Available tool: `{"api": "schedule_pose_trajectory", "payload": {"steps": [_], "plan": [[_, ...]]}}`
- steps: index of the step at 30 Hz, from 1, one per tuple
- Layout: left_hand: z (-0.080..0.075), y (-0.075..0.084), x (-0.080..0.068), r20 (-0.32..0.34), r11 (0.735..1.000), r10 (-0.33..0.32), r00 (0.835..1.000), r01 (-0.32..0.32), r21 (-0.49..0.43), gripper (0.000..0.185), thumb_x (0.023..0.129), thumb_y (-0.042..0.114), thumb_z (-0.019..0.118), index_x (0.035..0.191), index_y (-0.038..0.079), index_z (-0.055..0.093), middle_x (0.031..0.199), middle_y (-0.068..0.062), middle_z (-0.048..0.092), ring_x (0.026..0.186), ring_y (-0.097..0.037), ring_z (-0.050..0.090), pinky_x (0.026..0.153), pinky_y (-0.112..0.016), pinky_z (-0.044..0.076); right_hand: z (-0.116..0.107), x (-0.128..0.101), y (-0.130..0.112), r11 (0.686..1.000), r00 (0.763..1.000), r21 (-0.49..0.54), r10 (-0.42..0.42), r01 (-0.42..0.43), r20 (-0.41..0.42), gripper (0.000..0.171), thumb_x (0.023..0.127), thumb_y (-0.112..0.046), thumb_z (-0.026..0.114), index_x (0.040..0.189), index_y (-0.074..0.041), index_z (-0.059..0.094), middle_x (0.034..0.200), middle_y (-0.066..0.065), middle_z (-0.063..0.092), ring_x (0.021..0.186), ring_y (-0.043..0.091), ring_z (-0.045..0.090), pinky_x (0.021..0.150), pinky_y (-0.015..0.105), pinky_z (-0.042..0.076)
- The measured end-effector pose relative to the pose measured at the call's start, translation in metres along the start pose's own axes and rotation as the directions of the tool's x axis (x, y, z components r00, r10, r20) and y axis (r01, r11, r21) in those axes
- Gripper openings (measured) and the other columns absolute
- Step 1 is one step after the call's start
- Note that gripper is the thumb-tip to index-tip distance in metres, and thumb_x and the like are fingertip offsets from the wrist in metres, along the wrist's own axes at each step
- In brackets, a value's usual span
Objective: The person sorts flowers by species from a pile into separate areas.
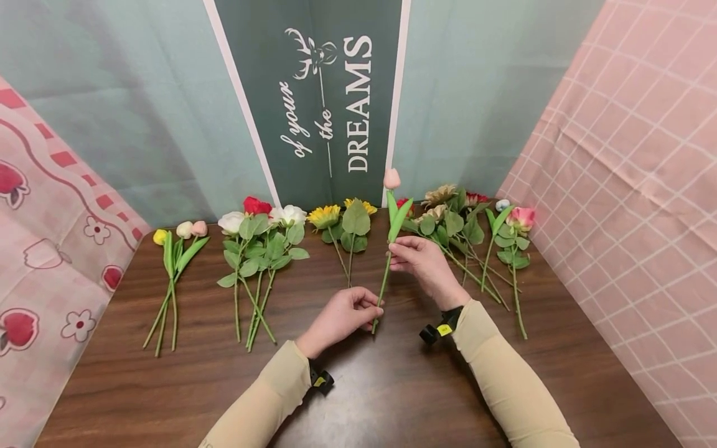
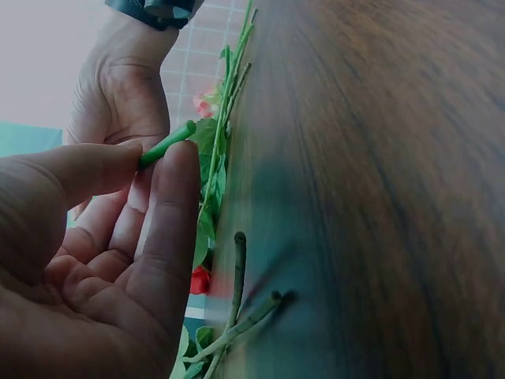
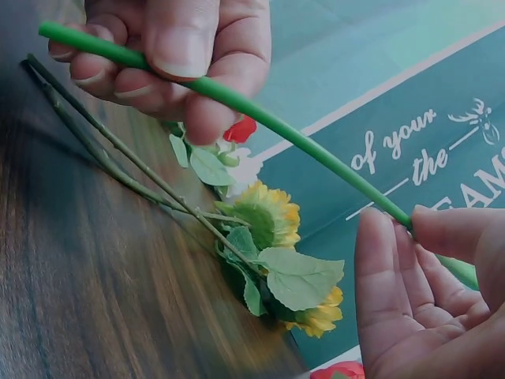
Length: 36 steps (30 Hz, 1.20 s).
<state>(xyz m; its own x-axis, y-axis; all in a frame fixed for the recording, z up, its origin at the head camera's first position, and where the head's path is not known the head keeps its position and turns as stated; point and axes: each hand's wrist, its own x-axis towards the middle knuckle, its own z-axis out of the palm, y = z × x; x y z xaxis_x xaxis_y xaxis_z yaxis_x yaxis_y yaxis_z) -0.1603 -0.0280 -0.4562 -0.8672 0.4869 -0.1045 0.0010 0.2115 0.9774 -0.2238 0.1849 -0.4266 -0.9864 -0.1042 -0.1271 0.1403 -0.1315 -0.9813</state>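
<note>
In the head view we hold a pink tulip (image 1: 391, 178) tilted above the dark wooden bench (image 1: 392, 398): our left hand (image 1: 343, 316) pinches the lower end of its green stem, and our right hand (image 1: 424, 264) pinches the stem higher up, just below the long leaves. Along the far edge of the bench lie a bunch of tulips (image 1: 175, 252), a bunch of red and white roses (image 1: 260, 233), two sunflowers (image 1: 342, 221), a cluster of beige blooms (image 1: 448, 214) and a pink rose (image 1: 521, 219), all in front of a green panel (image 1: 325, 99) that reads DREAMS. From the left wrist we see the thumb and forefinger of the left hand (image 2: 102, 237) closed on the stem tip (image 2: 167, 144), with the right hand (image 2: 118, 95) beyond. From the right wrist, the right hand (image 3: 430, 300) pinches the stem (image 3: 316, 154) between thumb and fingers, the left hand (image 3: 170, 55) grips its end, and the sunflowers (image 3: 272, 217) lie on the bench below.
</note>
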Motion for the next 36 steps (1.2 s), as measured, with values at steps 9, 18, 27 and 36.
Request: {"api": "schedule_pose_trajectory", "payload": {"steps": [9, 18, 27, 36], "plan": [[-0.009, 0.004, 0.0, -0.03, 1.0, -0.009, 1.0, 0.009, -0.005, 0.023, 0.097, 0.012, 0.072, 0.112, -0.005, 0.071, 0.095, -0.017, 0.074, 0.069, -0.016, 0.07, 0.068, -0.035, 0.062, 0.009, 0.002, 0.004, 1.0, 1.0, 0.016, 0.009, -0.009, 0.02, 0.023, 0.099, -0.01, 0.07, 0.114, 0.005, 0.064, 0.099, 0.015, 0.07, 0.079, 0.017, 0.071, 0.079, 0.034, 0.062], [-0.042, 0.007, -0.001, -0.169, 0.999, 0.001, 0.986, -0.01, -0.047, 0.027, 0.099, 0.013, 0.07, 0.117, -0.007, 0.069, 0.099, -0.023, 0.072, 0.075, -0.021, 0.072, 0.07, -0.037, 0.063, 0.056, 0.008, 0.012, 0.997, 0.997, -0.076, 0.012, -0.007, 0.07, 0.026, 0.096, -0.009, 0.073, 0.114, 0.007, 0.064, 0.1, 0.019, 0.072, 0.082, 0.025, 0.071, 0.078, 0.04, 0.062], [-0.102, -0.003, -0.038, -0.267, 0.997, -0.081, 0.96, 0.077, -0.028, 0.018, 0.096, 0.008, 0.07, 0.108, -0.006, 0.068, 0.098, -0.023, 0.072, 0.08, -0.028, 0.073, 0.074, -0.04, 0.063, 0.122, 0.016, 0.014, 0.969, 0.961, -0.225, -0.039, 0.103, 0.273, 0.025, 0.096, -0.011, 0.071, 0.114, 0.006, 0.069, 0.101, 0.025, 0.072, 0.085, 0.035, 0.073, 0.082, 0.049, 0.061], [-0.235, 0.0, -0.109, -0.483, 0.821, -0.007, 0.875, 0.281, 0.497, 0.024, 0.1, 0.016, 0.064, 0.115, -0.002, 0.07, 0.098, -0.016, 0.072, 0.076, -0.022, 0.067, 0.069, -0.039, 0.055, 0.155, -0.002, 0.017, 0.611, 0.847, -0.621, -0.167, 0.49, 0.504, 0.03, 0.103, -0.04, 0.061, 0.121, -0.018, 0.073, 0.117, -0.008, 0.071, 0.109, 0.01, 0.064, 0.095, 0.033, 0.052]]}}
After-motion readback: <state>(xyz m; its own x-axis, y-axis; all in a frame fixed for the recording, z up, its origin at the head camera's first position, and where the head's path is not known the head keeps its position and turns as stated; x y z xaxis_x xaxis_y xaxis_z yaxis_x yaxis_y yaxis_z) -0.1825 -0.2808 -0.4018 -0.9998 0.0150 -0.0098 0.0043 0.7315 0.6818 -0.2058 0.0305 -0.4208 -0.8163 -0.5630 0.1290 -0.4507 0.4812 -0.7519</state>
